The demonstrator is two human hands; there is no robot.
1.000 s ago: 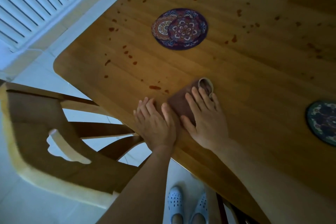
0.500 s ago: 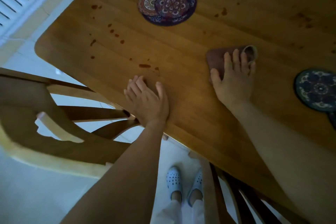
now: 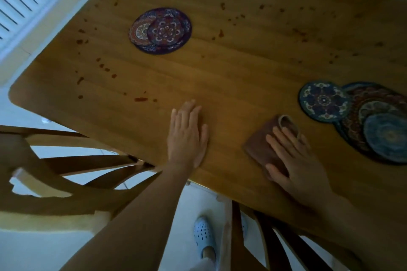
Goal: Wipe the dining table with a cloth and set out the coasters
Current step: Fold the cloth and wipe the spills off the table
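Brown folded cloth (image 3: 261,149) is pressed flat on the wooden dining table (image 3: 242,72), right of the middle in the lower half of the frame, near the table's front edge. It is held down by the right hand (image 3: 295,160), whose fingers are straight and spread, not curled round it. The left hand (image 3: 187,136) is laid flat on the bare wood, holding nothing. Reddish-brown stains (image 3: 141,99) are seen at the left and across the upper part, so most of the wiping is judged as not done. Even pressure should be given through the whole palm, and the cloth led in overlapping lines towards the stains. The patterned round coasters (image 3: 323,101) at the right edge, just beside the cloth, should be avoided or lifted, like the purple coaster stack (image 3: 160,31) at upper middle.
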